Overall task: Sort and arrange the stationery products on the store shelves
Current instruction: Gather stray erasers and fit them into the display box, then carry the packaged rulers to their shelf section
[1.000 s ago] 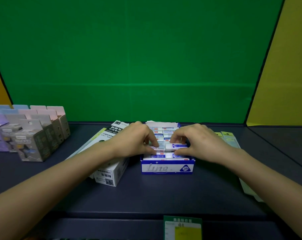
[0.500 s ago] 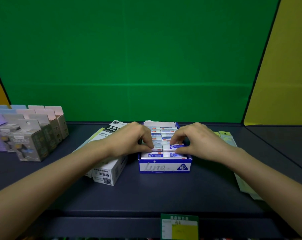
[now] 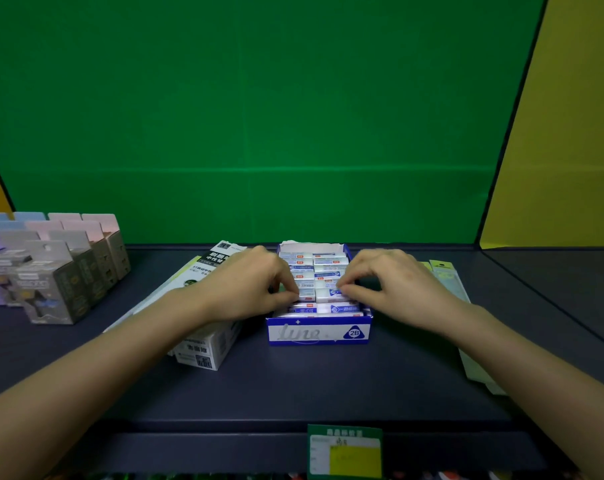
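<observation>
A blue and white display box (image 3: pixel 319 332) marked "2B" stands in the middle of the dark shelf (image 3: pixel 311 386). It is filled with two rows of small white erasers (image 3: pixel 330 263) in blue-printed sleeves. My left hand (image 3: pixel 248 284) pinches an eraser (image 3: pixel 306 294) in the left row. My right hand (image 3: pixel 394 284) pinches an eraser (image 3: pixel 330 295) in the right row, close to the box's front. Both pinched erasers lie level with the others inside the box.
A white and black carton (image 3: pixel 203 351) lies just left of the eraser box, under my left forearm. Grey, pink and purple product boxes (image 3: pixel 56 271) stand at the far left. Flat green packets (image 3: pixel 445 275) lie to the right. A price label (image 3: pixel 345 450) hangs on the shelf's front edge.
Both hands stay pinched on erasers in the box; the fingertips have shifted slightly and the erasers have settled down level with the rows.
</observation>
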